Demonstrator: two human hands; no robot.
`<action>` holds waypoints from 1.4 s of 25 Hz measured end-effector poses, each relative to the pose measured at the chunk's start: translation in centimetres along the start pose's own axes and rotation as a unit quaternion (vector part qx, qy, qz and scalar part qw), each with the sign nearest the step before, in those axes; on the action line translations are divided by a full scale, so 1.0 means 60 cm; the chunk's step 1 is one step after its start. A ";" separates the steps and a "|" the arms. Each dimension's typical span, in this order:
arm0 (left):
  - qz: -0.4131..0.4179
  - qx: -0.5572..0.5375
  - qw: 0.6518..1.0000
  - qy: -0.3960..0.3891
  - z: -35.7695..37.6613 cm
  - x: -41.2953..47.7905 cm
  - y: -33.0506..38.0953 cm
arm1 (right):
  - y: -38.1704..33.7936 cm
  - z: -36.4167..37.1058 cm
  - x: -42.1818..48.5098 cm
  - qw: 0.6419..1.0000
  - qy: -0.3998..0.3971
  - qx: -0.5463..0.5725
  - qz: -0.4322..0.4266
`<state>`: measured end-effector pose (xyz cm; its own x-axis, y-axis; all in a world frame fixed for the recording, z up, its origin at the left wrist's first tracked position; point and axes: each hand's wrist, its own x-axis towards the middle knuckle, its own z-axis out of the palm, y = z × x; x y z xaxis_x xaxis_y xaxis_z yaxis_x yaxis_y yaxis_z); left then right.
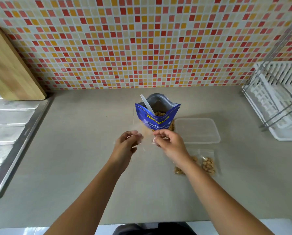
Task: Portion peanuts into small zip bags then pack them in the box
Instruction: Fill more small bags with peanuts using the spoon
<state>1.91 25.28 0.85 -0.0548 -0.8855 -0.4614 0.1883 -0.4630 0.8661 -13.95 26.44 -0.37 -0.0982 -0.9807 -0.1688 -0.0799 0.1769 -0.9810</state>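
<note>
left hand and right hand both pinching a blurry small zip bag, i think, at 6 o'clock of the peanut pouch. box at its 3, filled bags around 5.

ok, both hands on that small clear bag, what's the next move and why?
Probably pull open the mouth of the small zip bag. Left hand and right hand both pinch it, blurred, before the open peanut bag, where the spoon stands. Whether it already holds peanuts I cannot tell; if so, press it shut instead.
</note>
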 end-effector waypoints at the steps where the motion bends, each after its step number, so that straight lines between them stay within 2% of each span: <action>1: 0.006 -0.037 0.999 0.001 0.002 0.001 0.009 | -0.009 -0.011 -0.002 1.000 -0.011 -0.022 -0.011; 4: 0.036 -0.015 0.999 -0.021 0.007 -0.002 0.036 | -0.033 -0.039 -0.006 0.999 -0.028 -0.023 -0.022; 7: 0.093 0.036 0.994 -0.045 0.025 -0.018 0.060 | -0.057 -0.054 -0.009 0.996 -0.018 0.081 -0.013; 10: 0.141 0.042 0.987 -0.058 0.052 -0.026 0.090 | -0.084 -0.067 -0.002 0.995 0.011 0.082 -0.061; 14: 0.094 -0.004 0.989 -0.110 0.071 -0.014 0.127 | -0.120 -0.084 0.014 0.992 0.057 0.071 -0.088; 21: -0.011 -0.128 0.974 -0.185 0.075 -0.003 0.139 | -0.128 -0.099 0.027 0.990 0.066 0.053 -0.116; 27: 0.002 -0.110 0.977 -0.184 0.077 0.009 0.128 | -0.119 -0.105 0.034 0.990 0.064 0.039 -0.120; 33: -0.053 -0.215 0.950 -0.220 0.099 -0.004 0.126 | -0.112 -0.092 0.038 0.991 0.048 0.034 -0.120; 35: -0.035 -0.188 0.961 -0.202 0.099 -0.004 0.127 | -0.110 -0.096 0.037 0.991 0.060 0.028 -0.115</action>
<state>-2.50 21.73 8.69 -0.4411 -0.8313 -0.3382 0.5069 -0.5417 0.6705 -19.36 23.55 6.31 -0.2013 -0.9771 0.0686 -0.0579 -0.0580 -0.9966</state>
